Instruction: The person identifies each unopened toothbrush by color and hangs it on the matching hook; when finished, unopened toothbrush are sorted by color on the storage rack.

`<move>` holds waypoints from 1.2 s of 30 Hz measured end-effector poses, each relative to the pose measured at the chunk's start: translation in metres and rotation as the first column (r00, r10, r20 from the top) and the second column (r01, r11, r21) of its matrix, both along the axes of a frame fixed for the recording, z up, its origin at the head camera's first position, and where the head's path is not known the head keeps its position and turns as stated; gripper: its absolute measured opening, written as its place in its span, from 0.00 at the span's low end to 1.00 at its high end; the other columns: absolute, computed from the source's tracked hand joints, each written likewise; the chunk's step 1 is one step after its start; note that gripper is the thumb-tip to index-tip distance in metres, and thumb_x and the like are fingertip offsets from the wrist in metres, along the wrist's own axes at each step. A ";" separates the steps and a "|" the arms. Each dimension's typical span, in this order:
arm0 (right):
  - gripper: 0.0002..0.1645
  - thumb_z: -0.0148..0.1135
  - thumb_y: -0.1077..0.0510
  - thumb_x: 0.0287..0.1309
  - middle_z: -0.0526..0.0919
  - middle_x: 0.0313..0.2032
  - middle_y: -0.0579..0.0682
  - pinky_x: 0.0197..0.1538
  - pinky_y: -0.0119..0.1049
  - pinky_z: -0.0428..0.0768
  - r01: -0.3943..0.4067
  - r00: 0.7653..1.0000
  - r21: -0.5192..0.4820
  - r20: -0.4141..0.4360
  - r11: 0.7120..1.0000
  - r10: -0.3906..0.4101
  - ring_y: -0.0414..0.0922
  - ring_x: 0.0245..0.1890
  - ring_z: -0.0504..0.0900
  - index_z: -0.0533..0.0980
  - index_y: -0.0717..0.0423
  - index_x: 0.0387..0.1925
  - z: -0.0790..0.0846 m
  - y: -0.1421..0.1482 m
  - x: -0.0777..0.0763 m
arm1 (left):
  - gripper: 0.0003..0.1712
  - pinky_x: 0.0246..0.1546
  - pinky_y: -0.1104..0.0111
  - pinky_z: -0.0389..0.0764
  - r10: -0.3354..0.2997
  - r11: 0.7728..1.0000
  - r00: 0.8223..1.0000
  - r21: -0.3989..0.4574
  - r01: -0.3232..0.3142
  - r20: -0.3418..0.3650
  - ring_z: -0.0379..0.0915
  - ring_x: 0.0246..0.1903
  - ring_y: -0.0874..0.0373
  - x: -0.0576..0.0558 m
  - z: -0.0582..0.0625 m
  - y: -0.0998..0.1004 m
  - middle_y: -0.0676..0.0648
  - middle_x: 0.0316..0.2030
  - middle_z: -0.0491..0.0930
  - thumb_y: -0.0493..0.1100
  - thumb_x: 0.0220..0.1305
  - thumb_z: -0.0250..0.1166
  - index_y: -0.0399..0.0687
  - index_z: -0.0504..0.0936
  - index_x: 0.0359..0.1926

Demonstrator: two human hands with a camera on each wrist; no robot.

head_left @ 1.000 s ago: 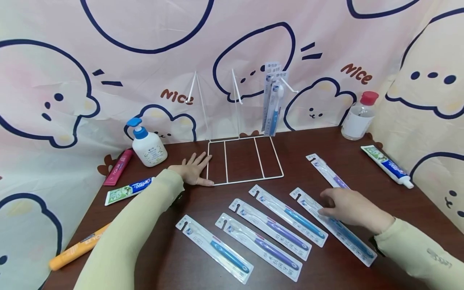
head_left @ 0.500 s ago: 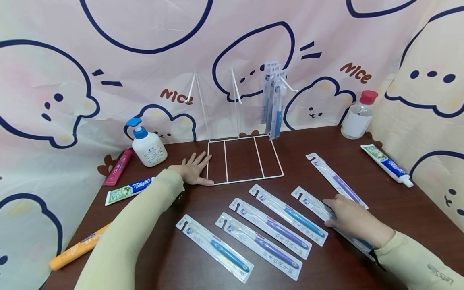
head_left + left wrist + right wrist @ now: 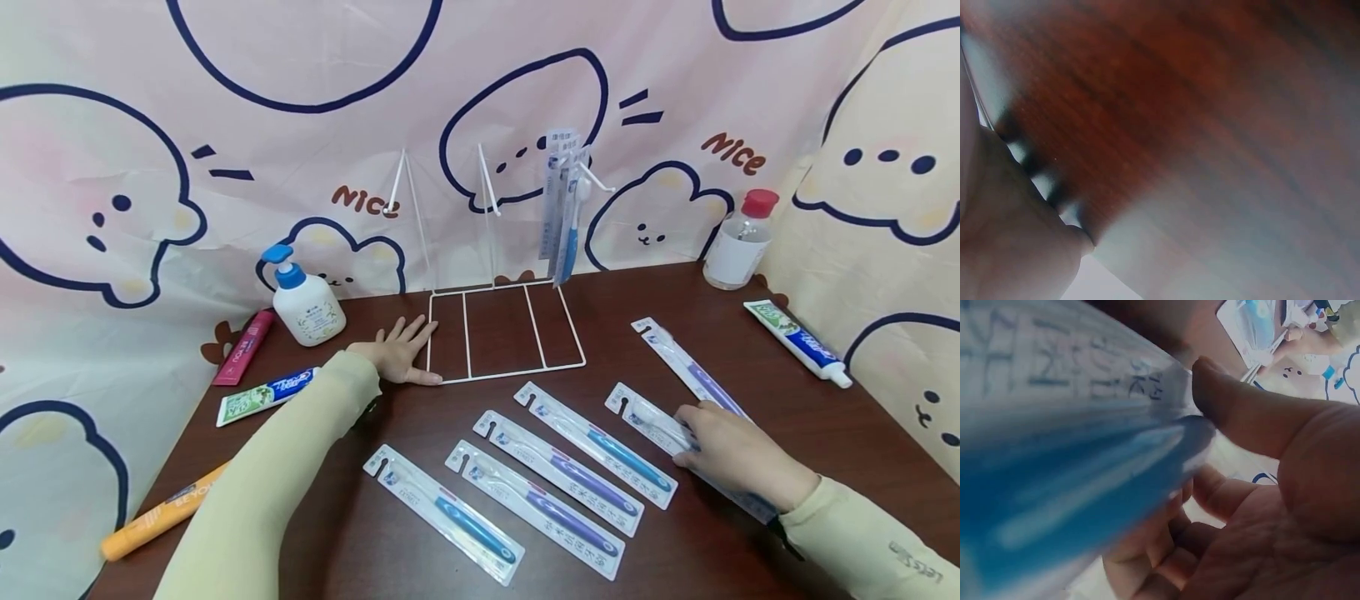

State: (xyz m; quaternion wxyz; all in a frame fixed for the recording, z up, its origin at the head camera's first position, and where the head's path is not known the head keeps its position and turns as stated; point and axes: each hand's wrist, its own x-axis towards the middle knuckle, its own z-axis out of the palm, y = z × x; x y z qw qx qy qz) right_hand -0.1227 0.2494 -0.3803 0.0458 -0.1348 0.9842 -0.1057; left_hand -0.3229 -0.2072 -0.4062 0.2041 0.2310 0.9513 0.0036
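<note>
My right hand [image 3: 738, 454] pinches a blister-packed toothbrush [image 3: 651, 418] between thumb and fingers, at the right of the table. The right wrist view shows the pack's blue handle [image 3: 1079, 487] close up and the thumb [image 3: 1241, 412] on its edge. In the head view the hand covers much of the pack's lower half. My left hand [image 3: 393, 354] lies flat with fingers spread at the left side of a white wire rack [image 3: 467, 333], fingertips at its base wire. Packed toothbrushes [image 3: 566, 208] hang from the rack's right hook.
Several packed toothbrushes [image 3: 558, 508] lie slantwise at the front; another [image 3: 686, 362] lies beyond my right hand. Left stand a pump bottle [image 3: 307, 304], toothpaste [image 3: 266, 396], a pink tube [image 3: 243, 348] and an orange tube [image 3: 165, 512]. Right are a red-capped bottle [image 3: 738, 242] and toothpaste [image 3: 798, 343].
My right hand has come down onto the blue toothbrush pack and grips it; the pack has shifted slightly. The hanging packs have swung a little. My left hand stays put.
</note>
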 end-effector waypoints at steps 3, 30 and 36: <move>0.20 0.70 0.54 0.46 0.76 0.27 0.48 0.29 0.41 0.71 0.016 1.000 -0.026 0.016 1.000 -0.016 0.43 0.25 0.71 0.75 0.59 0.39 0.009 0.000 -0.001 | 0.65 0.58 0.38 0.39 0.000 1.000 1.000 -0.004 0.000 0.005 0.23 0.67 0.38 0.000 0.000 0.000 0.43 0.71 0.27 0.81 0.45 0.50 0.54 0.31 0.72; 0.37 0.56 0.43 0.58 0.73 0.52 0.60 0.43 0.59 0.73 -0.041 0.995 -0.475 -0.101 0.879 -0.009 0.59 0.44 0.77 0.60 0.54 0.64 0.131 -0.040 -0.078 | 0.66 0.58 0.38 0.40 0.000 1.000 1.000 -0.010 0.000 0.004 0.23 0.67 0.39 0.001 0.000 -0.001 0.45 0.71 0.27 0.83 0.42 0.48 0.56 0.29 0.71; 0.38 0.55 0.42 0.59 0.71 0.53 0.60 0.44 0.59 0.73 -0.018 0.997 -0.487 -0.079 0.873 -0.023 0.59 0.45 0.76 0.58 0.53 0.66 0.134 -0.049 -0.097 | 0.66 0.58 0.38 0.40 0.009 1.000 1.000 -0.006 -0.009 0.005 0.23 0.67 0.39 0.001 0.001 0.001 0.45 0.71 0.27 0.82 0.43 0.49 0.56 0.30 0.72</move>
